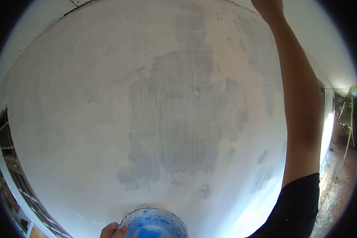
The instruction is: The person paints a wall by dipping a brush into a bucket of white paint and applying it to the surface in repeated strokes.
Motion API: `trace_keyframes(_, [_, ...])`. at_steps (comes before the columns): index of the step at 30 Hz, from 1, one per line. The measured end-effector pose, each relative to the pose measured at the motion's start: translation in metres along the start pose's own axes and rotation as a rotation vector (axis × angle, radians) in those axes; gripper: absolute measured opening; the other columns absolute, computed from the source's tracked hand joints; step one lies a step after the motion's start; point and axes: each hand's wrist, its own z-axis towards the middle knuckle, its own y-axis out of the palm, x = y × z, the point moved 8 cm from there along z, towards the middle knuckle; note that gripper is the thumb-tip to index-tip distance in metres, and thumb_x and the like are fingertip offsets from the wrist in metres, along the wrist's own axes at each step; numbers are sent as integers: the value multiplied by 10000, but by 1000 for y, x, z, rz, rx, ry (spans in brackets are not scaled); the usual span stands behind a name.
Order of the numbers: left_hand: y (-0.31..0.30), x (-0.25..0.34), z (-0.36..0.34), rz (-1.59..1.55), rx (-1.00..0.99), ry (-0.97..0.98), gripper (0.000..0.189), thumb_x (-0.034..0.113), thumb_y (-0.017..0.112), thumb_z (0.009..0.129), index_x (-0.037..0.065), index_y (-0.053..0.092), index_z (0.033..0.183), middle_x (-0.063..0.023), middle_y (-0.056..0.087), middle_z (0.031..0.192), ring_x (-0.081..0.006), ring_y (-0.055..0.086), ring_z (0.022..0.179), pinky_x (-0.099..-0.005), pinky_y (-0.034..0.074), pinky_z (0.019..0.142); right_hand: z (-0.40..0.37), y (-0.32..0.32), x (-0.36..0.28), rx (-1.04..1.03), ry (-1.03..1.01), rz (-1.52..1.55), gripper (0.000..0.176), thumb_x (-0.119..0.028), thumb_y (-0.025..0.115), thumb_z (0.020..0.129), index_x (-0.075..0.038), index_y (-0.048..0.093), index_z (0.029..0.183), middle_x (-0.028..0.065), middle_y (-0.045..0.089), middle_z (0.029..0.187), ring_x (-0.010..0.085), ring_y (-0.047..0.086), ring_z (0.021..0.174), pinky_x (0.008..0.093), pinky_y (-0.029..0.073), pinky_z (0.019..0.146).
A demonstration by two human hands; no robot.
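At the bottom of the head view, my left hand (113,231) grips the near-left rim of a round paint bucket (171,222), with its fingers closed over the edge. Blue smears coat the bucket's inner wall, and pale liquid with a blue patch shows inside. My right arm stretches up along the right side in a short black sleeve. Only the wrist and base of my right hand (268,8) show at the top edge; its fingers, and anything in them, are out of frame. Ahead stands a pale wall (87,131) with streaky grey patches around its middle.
A barred window (6,137) is set at the left. Overhead, a white ceiling or eave (325,39) meets the wall. To the right run a strip of bare ground (325,214), some greenery and a thin leaning pole (348,141).
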Motion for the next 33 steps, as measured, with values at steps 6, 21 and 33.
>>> trace_keyframes(6, [3,3,-9,-145,108,56,311,253,608,840,-20,539,971,31,443,605,-54,313,407,-205,249,367,-8,53,5,-238,-8,-275,135,-154,608,849,-22,581,854,91,610,751,157,594,644,303,494,596])
trace_keyframes(21, [15,15,-13,-101,48,162,191,228,599,848,92,505,753,66,395,559,-37,302,419,-204,217,358,-98,41,-36,-363,-651,-353,101,-161,634,809,-77,586,836,42,623,782,201,606,611,287,488,545])
trace_keyframes(33, [11,2,-7,-196,34,162,150,197,585,860,107,512,764,82,407,535,-19,300,391,-192,199,336,-65,76,-24,-294,-603,-488,98,-129,625,821,-49,576,847,63,633,795,195,623,665,258,515,596])
